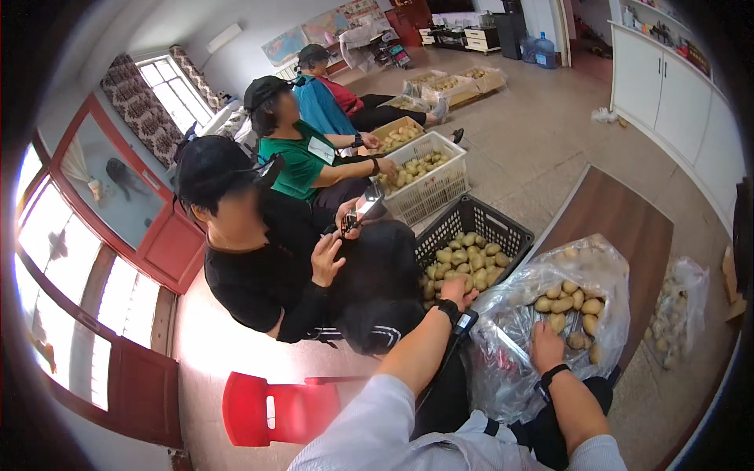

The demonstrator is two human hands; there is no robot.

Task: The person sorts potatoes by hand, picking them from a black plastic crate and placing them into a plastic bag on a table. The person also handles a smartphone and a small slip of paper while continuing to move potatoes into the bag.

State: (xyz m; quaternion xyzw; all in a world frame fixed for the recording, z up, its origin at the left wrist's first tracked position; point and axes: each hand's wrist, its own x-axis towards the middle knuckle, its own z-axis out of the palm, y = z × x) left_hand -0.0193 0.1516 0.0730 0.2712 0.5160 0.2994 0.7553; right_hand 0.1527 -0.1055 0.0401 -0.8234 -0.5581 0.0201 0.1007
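Observation:
Oval, greenish-tan fruits that look like kiwifruit (469, 255) fill the bottom of a black slatted plastic crate (496, 224) in front of me. My left hand (458, 293) reaches over its near edge among them, fingers curled downward; what they hold is hidden. To the right, a clear plastic bag (503, 320) lies wide-mouthed, partly over a brown board, with more kiwifruit (572, 301) inside. My right hand (547, 348) is in that bag beside the fruit. Its fingers are closed, and anything in them is out of sight.
Left of the crate sits a person in black (267, 259) with a phone (364, 208). Beyond, a person in green (294, 145) handles fruit at a white crate (428, 192). A red chair (279, 412) stands lower left; another filled bag (677, 314) lies right of the brown board (609, 224).

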